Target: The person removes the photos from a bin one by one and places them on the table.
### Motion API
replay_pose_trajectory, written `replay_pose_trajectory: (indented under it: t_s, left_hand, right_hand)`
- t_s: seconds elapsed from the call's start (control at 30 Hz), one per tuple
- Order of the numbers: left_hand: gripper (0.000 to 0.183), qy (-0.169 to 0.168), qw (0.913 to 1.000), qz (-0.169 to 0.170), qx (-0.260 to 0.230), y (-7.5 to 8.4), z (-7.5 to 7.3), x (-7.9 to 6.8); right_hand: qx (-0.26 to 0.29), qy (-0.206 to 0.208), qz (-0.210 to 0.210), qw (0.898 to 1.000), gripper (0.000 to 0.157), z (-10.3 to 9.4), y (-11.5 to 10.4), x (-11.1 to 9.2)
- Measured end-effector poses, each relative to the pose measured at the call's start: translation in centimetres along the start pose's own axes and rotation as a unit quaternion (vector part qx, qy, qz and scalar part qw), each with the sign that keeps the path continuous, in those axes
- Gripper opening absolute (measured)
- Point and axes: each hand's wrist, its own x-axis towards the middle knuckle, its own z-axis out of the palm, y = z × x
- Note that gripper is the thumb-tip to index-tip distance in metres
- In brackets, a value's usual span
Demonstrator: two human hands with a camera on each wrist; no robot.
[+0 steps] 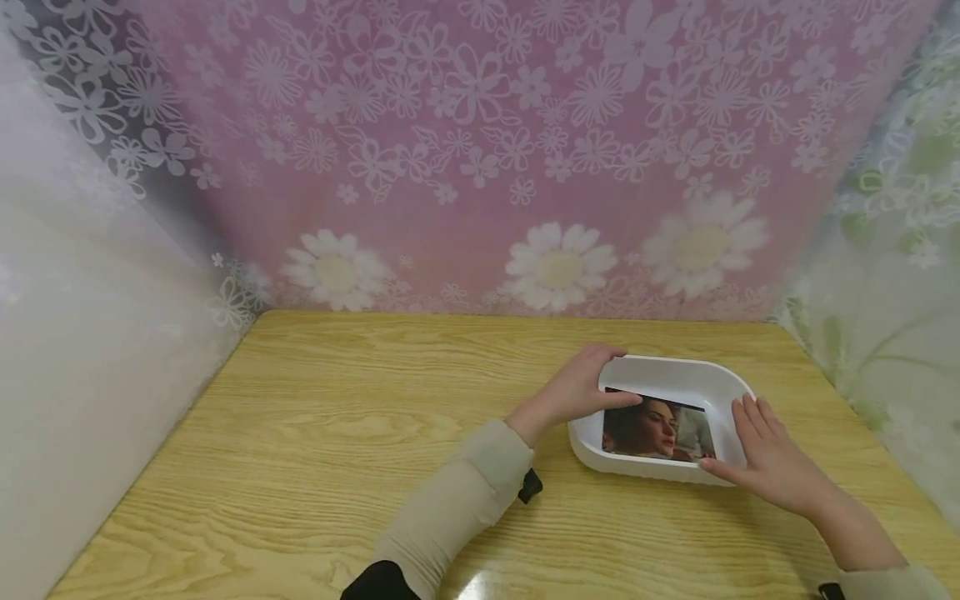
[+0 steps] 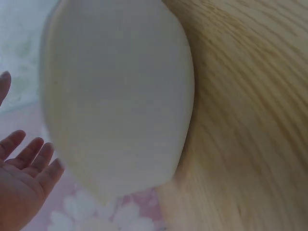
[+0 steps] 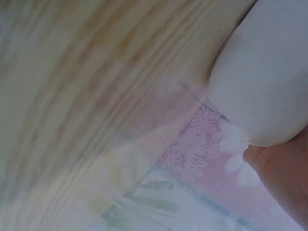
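Note:
A white basin (image 1: pixel 660 469) with rounded corners rests on the wooden table. Inside it lies a picture card (image 1: pixel 652 429) showing a face in profile. At the basin's left end is my left hand (image 1: pixel 588 385), its thumb stretched over the inside and its fingers by the back rim. The left wrist view shows that hand (image 2: pixel 24 178) with spread, straight fingers beside the basin's outer wall (image 2: pixel 120 96). My right hand (image 1: pixel 772 458) lies along the right end, straight fingers at the rim and thumb at the front edge. In the right wrist view, one fingertip (image 3: pixel 250 153) meets the basin's edge.
The wood-grain table (image 1: pixel 300 433) extends to the left and front of the basin. Behind it stands a pink floral backdrop (image 1: pixel 450 167); pale panels flank it at the left (image 1: pixel 97 275) and right (image 1: pixel 892 317). A black strap piece (image 1: pixel 529 486) sits near the left sleeve.

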Motion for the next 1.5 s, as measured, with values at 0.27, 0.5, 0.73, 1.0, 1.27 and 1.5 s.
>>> replay_pose_trajectory:
  t_s: [0.27, 0.5, 0.73, 1.0, 1.27, 1.5]
  left_hand:
    - [0.078, -0.079, 0.9936, 0.025, 0.078, 0.1, 2.7, 3.0]
    - [0.091, -0.140, 0.9800, 0.005, 0.141, -0.4, 4.6, 3.8]
    - [0.103, -0.202, 0.9567, -0.043, 0.205, -0.5, 5.6, 4.0]
    - [0.101, -0.234, 0.9310, -0.083, 0.267, -0.5, 6.3, 3.8]
    - [0.093, -0.226, 0.9244, -0.092, 0.293, -0.5, 6.5, 3.8]
    - [0.082, -0.184, 0.9300, -0.089, 0.306, -0.5, 6.2, 4.2]
  right_hand:
    - [-0.001, 0.003, -0.001, 1.000, 0.095, -0.2, -0.1, 0.2]
    - [0.004, -0.003, 0.004, 1.000, 0.096, -0.3, -0.2, 0.0]
    - [0.011, -0.011, 0.011, 1.000, 0.096, -0.3, -0.2, 0.1]
    - [0.016, -0.022, 0.016, 1.000, 0.096, -0.4, -0.2, 0.1]
    - [0.011, -0.010, 0.011, 1.000, 0.097, -0.3, 0.0, 0.1]
    - [0.012, -0.009, 0.008, 1.000, 0.096, -0.4, -0.1, 0.1]
